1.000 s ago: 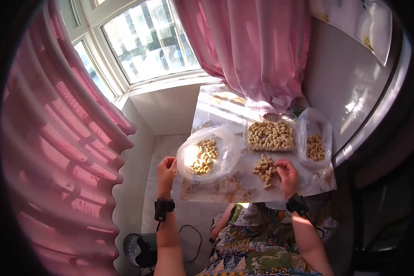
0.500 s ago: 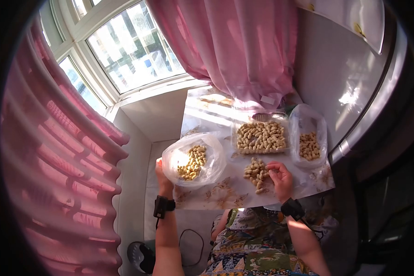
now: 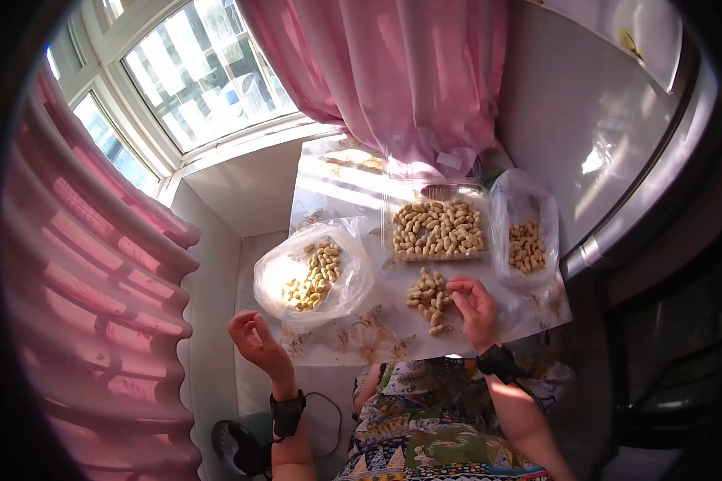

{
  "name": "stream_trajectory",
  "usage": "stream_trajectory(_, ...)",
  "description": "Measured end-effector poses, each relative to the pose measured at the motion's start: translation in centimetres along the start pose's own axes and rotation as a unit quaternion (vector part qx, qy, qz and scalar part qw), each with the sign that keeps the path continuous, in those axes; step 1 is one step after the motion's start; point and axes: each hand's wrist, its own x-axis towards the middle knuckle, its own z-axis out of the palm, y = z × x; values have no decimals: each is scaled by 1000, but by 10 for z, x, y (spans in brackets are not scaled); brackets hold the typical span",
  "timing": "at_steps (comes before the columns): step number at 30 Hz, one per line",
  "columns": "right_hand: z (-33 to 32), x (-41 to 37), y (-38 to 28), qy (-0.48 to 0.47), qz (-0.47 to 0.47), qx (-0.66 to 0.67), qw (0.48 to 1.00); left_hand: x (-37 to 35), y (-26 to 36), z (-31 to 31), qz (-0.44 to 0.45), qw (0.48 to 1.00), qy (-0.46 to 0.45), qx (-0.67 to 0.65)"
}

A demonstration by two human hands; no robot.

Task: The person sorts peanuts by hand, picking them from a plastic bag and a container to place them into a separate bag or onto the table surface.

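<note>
My left hand (image 3: 258, 341) is off the table's left edge, empty, with its fingers loosely bent and apart. Beside it on the table sits an open clear plastic bag (image 3: 354, 276) with unshelled peanuts (image 3: 317, 276) inside. My right hand (image 3: 475, 311) hovers at the right side of a small loose pile of peanuts (image 3: 427, 298). Its thumb and fingers are apart, and I see nothing held between them. Just behind the pile stands a clear plastic box (image 3: 437, 257) full of peanuts, its lid raised at the back.
Another clear bag (image 3: 545, 200) with peanuts (image 3: 528, 247) stands at the table's right side. A pink curtain (image 3: 393, 80) hangs behind the marbled tabletop (image 3: 361, 335). A window (image 3: 208, 76) is at the back left. Black bands (image 3: 287, 414) are around both wrists.
My left hand has let go of the bag's left side and moved down and left, away from it. The right hand stays beside the pile. The whole view has shifted slightly.
</note>
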Motion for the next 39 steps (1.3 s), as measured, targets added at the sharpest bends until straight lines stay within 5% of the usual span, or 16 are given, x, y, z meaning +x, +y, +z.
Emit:
stream_trajectory(4, 3, 1, -3, 10, 17, 22, 1000, -55, 61, 62, 37, 952, -302, -16)
stream_trajectory(8, 2, 3, -17, 16, 52, 49, 997, -88, 73, 123, 143, 875, -461, -20)
stream_trajectory(10, 0, 6, -41, -55, -57, -248, 966, -101, 74, 141, 163, 869, -468, 16)
stream_trajectory(13, -8, 12, -39, -110, -158, -362, 912, -111, 53, 149, 186, 855, -479, 68)
stream_trajectory(23, -18, 7, -27, -26, -74, -277, 958, -109, 41, 144, 120, 907, -402, 30)
stream_trajectory(39, -14, 5, -26, -99, -121, -369, 916, -108, 45, 144, 115, 909, -399, 40)
